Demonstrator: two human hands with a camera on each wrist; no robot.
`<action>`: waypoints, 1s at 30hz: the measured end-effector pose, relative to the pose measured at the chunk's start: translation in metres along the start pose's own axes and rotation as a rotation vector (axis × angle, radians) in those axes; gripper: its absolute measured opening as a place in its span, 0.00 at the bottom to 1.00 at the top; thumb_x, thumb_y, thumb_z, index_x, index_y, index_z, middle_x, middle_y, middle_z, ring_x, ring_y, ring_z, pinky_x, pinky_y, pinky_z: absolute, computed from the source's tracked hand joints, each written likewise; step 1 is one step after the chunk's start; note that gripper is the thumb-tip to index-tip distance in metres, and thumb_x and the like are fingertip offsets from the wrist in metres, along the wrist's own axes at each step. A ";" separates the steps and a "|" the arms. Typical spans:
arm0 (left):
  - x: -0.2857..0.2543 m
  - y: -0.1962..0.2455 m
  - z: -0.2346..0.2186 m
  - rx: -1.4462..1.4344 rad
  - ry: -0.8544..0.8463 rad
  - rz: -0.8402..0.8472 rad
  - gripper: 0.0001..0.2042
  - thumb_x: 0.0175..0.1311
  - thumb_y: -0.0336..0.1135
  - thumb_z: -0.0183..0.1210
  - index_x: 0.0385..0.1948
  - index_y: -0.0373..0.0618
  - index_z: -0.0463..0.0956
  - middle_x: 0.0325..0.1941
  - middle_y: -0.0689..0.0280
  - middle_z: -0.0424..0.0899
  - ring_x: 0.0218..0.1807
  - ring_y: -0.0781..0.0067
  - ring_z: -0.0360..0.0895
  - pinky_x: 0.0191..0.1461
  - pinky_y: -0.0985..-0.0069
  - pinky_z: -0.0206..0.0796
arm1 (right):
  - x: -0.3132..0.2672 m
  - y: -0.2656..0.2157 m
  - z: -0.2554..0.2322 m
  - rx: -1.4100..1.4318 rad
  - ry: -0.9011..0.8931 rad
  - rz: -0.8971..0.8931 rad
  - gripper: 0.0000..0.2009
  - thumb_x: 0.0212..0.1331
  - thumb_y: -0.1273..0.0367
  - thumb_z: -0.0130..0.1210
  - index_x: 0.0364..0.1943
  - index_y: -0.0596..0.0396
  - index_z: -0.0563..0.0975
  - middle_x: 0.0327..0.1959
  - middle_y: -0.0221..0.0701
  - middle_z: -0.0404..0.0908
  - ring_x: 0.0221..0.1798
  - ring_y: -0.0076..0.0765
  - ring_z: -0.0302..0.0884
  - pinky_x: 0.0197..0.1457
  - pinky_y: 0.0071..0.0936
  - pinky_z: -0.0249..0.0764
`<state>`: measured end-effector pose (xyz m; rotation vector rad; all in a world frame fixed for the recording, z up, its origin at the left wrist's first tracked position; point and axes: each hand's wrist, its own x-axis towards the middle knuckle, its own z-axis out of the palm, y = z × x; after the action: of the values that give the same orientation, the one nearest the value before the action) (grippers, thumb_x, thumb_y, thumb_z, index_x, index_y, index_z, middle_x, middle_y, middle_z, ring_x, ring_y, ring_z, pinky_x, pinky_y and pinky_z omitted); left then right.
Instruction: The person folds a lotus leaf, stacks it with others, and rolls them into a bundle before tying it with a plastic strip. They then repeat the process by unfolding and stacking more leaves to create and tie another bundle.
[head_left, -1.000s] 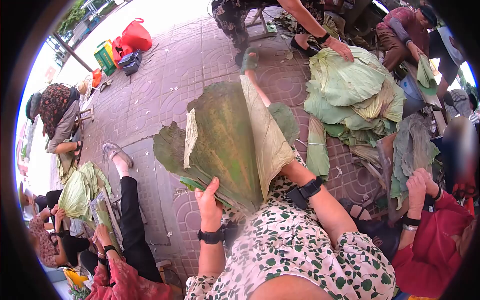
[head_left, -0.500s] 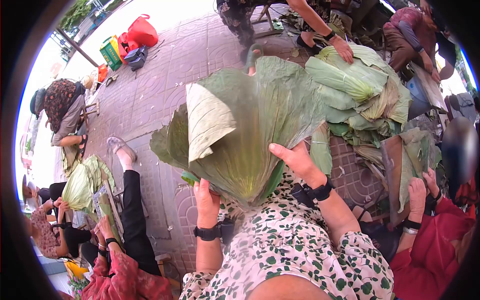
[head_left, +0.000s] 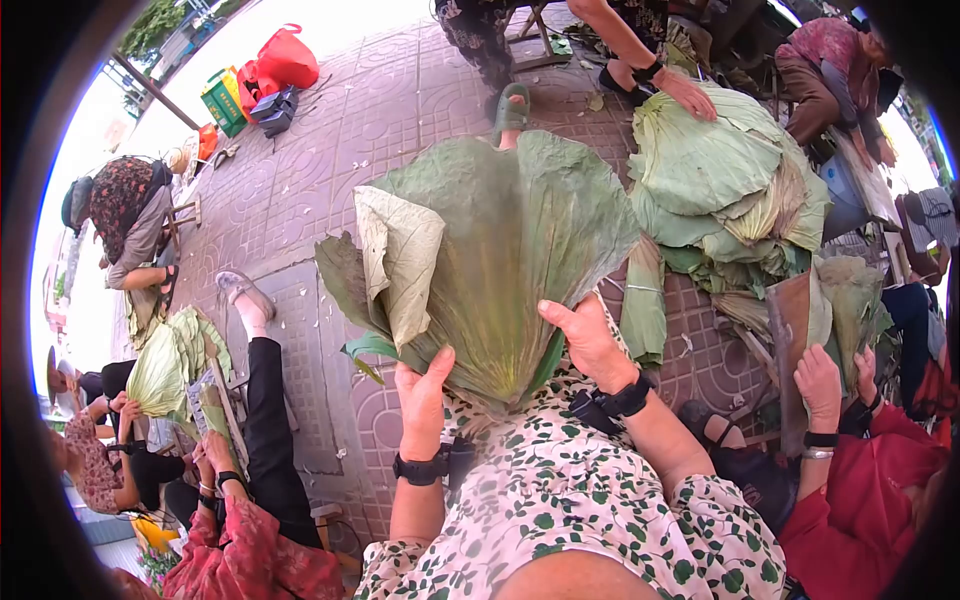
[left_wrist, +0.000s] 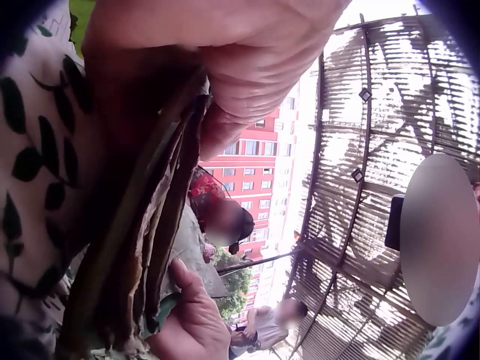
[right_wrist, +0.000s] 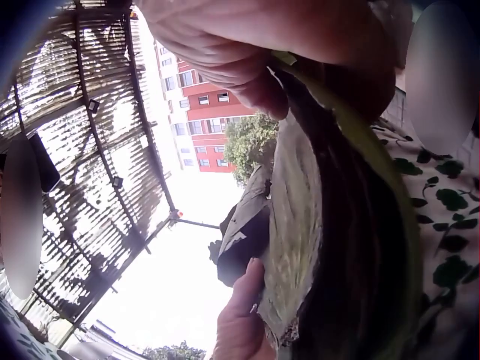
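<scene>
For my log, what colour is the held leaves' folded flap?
The folded flap is pale beige, clearest in the head view.

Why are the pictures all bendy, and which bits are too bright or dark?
Head view: curved with black corners, likely from a wide lens, and washed-out white at upper left; left wrist view: white glare through the slatted roof; right wrist view: deep shadow across part of the leaves.

Patterned paving (head_left: 350,140); sunlit slatted canopy (left_wrist: 386,97); red windowed building (right_wrist: 210,112).
</scene>
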<state>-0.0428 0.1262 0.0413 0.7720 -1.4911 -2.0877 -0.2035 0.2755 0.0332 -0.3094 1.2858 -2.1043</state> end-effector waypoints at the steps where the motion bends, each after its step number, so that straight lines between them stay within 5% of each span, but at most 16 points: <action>1: 0.000 0.000 0.002 -0.120 0.042 -0.027 0.20 0.57 0.31 0.60 0.51 0.41 0.67 0.49 0.66 0.75 0.48 0.75 0.73 0.52 0.75 0.66 | 0.001 0.006 -0.003 -0.001 0.000 0.000 0.22 0.55 0.73 0.54 0.55 0.63 0.66 0.52 0.33 0.72 0.53 0.29 0.68 0.58 0.28 0.64; 13: 0.009 -0.003 -0.004 -0.423 0.172 -0.106 0.18 0.60 0.29 0.55 0.53 0.44 0.67 0.53 0.65 0.73 0.53 0.69 0.71 0.57 0.68 0.64 | 0.004 0.034 -0.017 0.049 -0.088 0.312 0.24 0.54 0.72 0.56 0.56 0.63 0.66 0.54 0.33 0.71 0.55 0.30 0.68 0.61 0.28 0.60; 21: -0.008 0.009 -0.007 -0.498 0.102 0.028 0.19 0.60 0.27 0.53 0.55 0.46 0.65 0.54 0.66 0.73 0.55 0.66 0.70 0.59 0.63 0.63 | -0.007 -0.045 0.015 0.040 -0.090 -0.039 0.25 0.53 0.73 0.58 0.57 0.57 0.66 0.53 0.31 0.73 0.54 0.30 0.71 0.59 0.31 0.65; 23: 0.003 -0.002 -0.013 -0.517 0.087 -0.073 0.19 0.62 0.32 0.52 0.56 0.44 0.64 0.57 0.65 0.71 0.59 0.65 0.67 0.64 0.64 0.57 | 0.005 -0.025 0.005 0.020 -0.102 0.002 0.24 0.54 0.72 0.57 0.57 0.56 0.66 0.53 0.31 0.73 0.54 0.30 0.71 0.59 0.30 0.66; 26: 0.009 -0.005 -0.015 -0.574 0.111 -0.172 0.18 0.64 0.32 0.51 0.56 0.44 0.65 0.57 0.64 0.72 0.58 0.64 0.69 0.63 0.62 0.59 | 0.010 -0.004 0.008 0.289 -0.107 0.323 0.28 0.55 0.70 0.57 0.61 0.57 0.61 0.59 0.30 0.67 0.60 0.32 0.64 0.63 0.33 0.59; 30: 0.008 -0.014 -0.022 -0.630 0.113 -0.230 0.17 0.66 0.35 0.48 0.55 0.42 0.65 0.56 0.62 0.73 0.56 0.63 0.72 0.61 0.61 0.63 | -0.006 0.004 0.008 0.287 -0.182 0.430 0.27 0.56 0.70 0.57 0.60 0.53 0.62 0.56 0.32 0.70 0.58 0.35 0.68 0.60 0.40 0.66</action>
<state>-0.0347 0.1103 0.0209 0.8096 -0.6327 -2.4345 -0.1933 0.2717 0.0343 -0.0848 0.8416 -1.8104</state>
